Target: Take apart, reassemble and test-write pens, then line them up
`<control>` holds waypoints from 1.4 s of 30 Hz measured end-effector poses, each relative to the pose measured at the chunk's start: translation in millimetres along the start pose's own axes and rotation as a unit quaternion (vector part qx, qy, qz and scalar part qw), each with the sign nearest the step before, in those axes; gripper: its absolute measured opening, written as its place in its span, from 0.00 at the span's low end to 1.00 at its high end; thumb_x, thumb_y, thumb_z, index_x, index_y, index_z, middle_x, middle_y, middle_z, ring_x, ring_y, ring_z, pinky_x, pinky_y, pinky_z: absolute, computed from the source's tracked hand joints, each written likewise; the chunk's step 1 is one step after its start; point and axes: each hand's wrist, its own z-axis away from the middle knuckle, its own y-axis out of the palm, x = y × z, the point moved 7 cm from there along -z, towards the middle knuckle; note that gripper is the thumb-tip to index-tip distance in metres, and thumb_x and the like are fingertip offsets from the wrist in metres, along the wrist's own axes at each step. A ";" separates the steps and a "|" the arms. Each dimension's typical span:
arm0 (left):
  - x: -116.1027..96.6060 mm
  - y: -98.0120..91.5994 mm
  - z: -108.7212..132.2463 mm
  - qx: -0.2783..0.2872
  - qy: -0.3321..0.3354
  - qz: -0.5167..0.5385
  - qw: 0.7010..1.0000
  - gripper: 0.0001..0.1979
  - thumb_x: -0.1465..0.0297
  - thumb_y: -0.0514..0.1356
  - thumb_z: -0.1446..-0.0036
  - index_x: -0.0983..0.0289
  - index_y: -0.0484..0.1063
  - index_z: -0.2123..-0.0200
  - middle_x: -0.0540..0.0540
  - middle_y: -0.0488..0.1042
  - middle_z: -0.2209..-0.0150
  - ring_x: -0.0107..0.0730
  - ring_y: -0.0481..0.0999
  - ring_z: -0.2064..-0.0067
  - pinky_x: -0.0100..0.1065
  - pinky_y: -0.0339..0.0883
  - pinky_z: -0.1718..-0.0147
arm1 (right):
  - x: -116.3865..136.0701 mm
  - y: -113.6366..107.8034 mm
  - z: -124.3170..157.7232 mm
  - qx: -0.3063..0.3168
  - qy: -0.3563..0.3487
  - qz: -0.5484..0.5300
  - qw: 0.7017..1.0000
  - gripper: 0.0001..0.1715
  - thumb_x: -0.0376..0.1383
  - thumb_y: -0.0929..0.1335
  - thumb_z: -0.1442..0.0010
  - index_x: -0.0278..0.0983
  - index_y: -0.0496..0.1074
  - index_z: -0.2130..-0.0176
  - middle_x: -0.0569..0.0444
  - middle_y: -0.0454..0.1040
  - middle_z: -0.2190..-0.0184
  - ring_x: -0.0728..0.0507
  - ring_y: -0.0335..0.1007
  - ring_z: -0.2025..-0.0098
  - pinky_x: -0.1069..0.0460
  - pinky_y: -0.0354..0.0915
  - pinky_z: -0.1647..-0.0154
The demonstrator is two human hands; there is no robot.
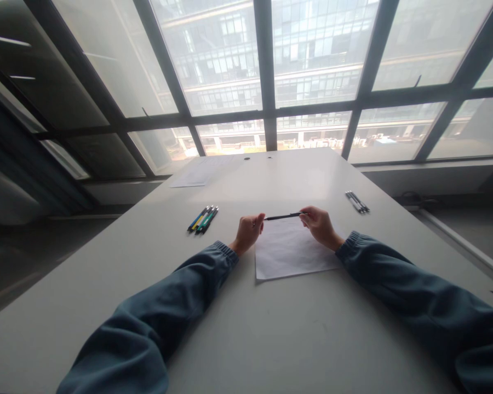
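Between my two hands a slim black pen (283, 216) is held nearly level, just above a white sheet of paper (291, 256). My left hand (248, 232) pinches its left end, and the fingers are closed. At the other end, my right hand (318, 225) grips the pen between thumb and fingers. The paper lies flat on the white table (246, 334), partly under my right hand and wrist. To the left of my left hand lies a row of several pens (203, 220) with black, yellow, blue and green parts.
Several black-and-white pens (357, 202) lie near the table's right edge. More paper (193, 174) rests at the far left of the table. Tall windows with dark frames (269, 128) stand behind the far edge, and a dark curtain (33, 131) hangs at left.
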 end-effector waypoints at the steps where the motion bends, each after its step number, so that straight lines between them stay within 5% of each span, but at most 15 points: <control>1: 1.4 0.4 0.3 0.002 -0.006 0.002 1.000 0.35 0.50 0.47 0.31 0.63 0.64 0.86 0.51 0.66 0.87 0.26 0.68 0.82 0.31 0.62 0.73 | 0.8 0.1 0.1 0.000 0.000 0.001 1.000 0.17 0.47 0.72 0.43 0.35 0.74 0.66 0.58 0.68 0.81 0.49 0.63 0.79 0.52 0.62 0.77; 7: 7.8 5.5 0.7 0.032 -0.028 0.025 0.999 0.40 0.48 0.37 0.30 0.63 0.72 0.83 0.53 0.75 0.81 0.31 0.76 0.74 0.34 0.68 0.63 | 4.3 -0.9 -0.3 -0.005 0.000 0.007 1.000 0.19 0.49 0.72 0.44 0.35 0.74 0.66 0.58 0.68 0.81 0.49 0.63 0.79 0.52 0.63 0.77; 10: 8.2 4.8 -1.2 0.025 -0.021 0.042 0.999 0.41 0.47 0.34 0.30 0.64 0.78 0.74 0.56 0.79 0.74 0.35 0.79 0.66 0.37 0.69 0.58 | 4.3 -1.0 -0.5 -0.006 0.001 0.009 1.000 0.20 0.50 0.72 0.44 0.35 0.74 0.67 0.58 0.68 0.82 0.49 0.63 0.79 0.52 0.63 0.77; 13: 5.9 2.6 -2.6 0.010 -0.007 0.069 0.998 0.34 0.48 0.38 0.30 0.65 0.77 0.56 0.56 0.80 0.69 0.35 0.79 0.65 0.36 0.70 0.60 | 3.7 -1.3 -0.3 -0.008 0.006 0.007 1.000 0.20 0.50 0.72 0.44 0.35 0.74 0.67 0.58 0.68 0.81 0.48 0.63 0.79 0.52 0.63 0.77; 16: -0.6 1.7 -2.6 0.001 0.023 0.067 0.997 0.22 0.53 0.49 0.30 0.63 0.72 0.50 0.55 0.80 0.65 0.32 0.79 0.64 0.34 0.70 0.61 | 3.4 -1.8 -0.4 -0.011 0.010 0.005 1.000 0.20 0.50 0.72 0.44 0.35 0.74 0.66 0.58 0.68 0.81 0.49 0.63 0.79 0.52 0.63 0.77; 22: -11.4 -1.7 -1.8 -0.036 0.069 0.006 0.997 0.10 0.65 0.61 0.36 0.62 0.71 0.53 0.54 0.80 0.62 0.30 0.79 0.63 0.32 0.70 0.61 | 2.0 -3.2 -1.5 -0.018 0.008 -0.003 1.000 0.17 0.47 0.72 0.44 0.35 0.74 0.67 0.59 0.67 0.82 0.49 0.62 0.80 0.53 0.62 0.78; 33: -10.7 -4.5 -4.0 -0.043 0.057 0.015 0.997 0.08 0.64 0.60 0.35 0.63 0.72 0.60 0.53 0.81 0.67 0.32 0.80 0.64 0.33 0.70 0.63 | -5.0 -4.6 -2.8 -0.021 0.013 -0.003 1.000 0.19 0.49 0.72 0.44 0.35 0.74 0.66 0.59 0.67 0.82 0.49 0.62 0.79 0.53 0.61 0.78; 42: -15.9 -1.6 -3.2 -0.011 0.077 0.003 0.997 0.07 0.77 0.58 0.42 0.62 0.75 0.63 0.52 0.80 0.66 0.30 0.77 0.65 0.32 0.69 0.63 | -7.2 -6.2 -2.9 -0.027 0.007 -0.005 1.000 0.18 0.48 0.71 0.42 0.36 0.73 0.64 0.59 0.68 0.80 0.49 0.64 0.79 0.53 0.62 0.78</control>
